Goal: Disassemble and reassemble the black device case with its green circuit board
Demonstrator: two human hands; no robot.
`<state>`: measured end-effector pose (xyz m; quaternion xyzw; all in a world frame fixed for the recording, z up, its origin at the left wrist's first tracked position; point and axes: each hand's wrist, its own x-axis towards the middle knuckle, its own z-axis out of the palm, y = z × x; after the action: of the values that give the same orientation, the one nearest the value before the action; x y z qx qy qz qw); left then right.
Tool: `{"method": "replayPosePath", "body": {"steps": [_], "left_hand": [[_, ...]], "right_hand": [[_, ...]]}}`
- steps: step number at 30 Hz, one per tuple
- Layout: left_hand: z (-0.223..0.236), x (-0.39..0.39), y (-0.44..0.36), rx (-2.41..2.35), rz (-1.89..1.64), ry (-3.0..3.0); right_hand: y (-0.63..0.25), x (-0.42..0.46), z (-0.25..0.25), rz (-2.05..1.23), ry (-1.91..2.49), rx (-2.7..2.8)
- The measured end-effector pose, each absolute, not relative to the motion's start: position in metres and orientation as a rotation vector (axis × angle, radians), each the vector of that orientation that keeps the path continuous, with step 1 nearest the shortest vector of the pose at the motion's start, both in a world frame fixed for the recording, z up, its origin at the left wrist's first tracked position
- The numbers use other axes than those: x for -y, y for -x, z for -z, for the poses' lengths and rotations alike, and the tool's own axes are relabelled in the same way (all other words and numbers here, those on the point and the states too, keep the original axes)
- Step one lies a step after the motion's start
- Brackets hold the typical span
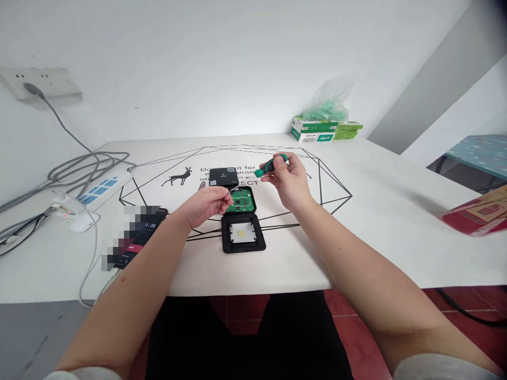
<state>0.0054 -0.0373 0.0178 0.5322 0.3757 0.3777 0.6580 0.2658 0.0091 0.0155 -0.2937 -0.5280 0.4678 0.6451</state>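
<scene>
Screwdriver Held Above Opened Device

My right hand [285,177] grips the green-and-black screwdriver [271,165]. My left hand [212,205] is pinched closed at the shaft's end, apparently on its tip. The green circuit board [241,201] sits in its black housing on the tabletop [289,258], directly beyond the black cover [243,234].

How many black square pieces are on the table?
3: the back piece, the middle piece with a green board, partly behind the left hand, and the front piece with a silver plate.
</scene>
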Motion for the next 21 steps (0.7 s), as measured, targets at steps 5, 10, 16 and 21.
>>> {"method": "replayPosePath", "body": {"steps": [5,10,16,21], "left_hand": [[-0.0176,0.0371,-0.0054,-0.881,-0.848,-1.139],[-0.0178,0.0391,-0.0087,-0.9,-0.821,-1.113],[-0.0184,0.0396,-0.0111,-0.9,-0.81,-1.101],[-0.0182,0.0394,-0.0104,-0.895,-0.826,-1.109]], "right_hand": [[-0.2656,-0.0085,-0.0177,-1.049,0.659,1.182],[-0.2665,-0.0076,-0.0178,-1.036,0.668,1.224],[-0.2677,-0.008,-0.0171,-1.036,0.675,1.243],[-0.2662,-0.0072,-0.0181,-1.02,0.672,1.249]]}}
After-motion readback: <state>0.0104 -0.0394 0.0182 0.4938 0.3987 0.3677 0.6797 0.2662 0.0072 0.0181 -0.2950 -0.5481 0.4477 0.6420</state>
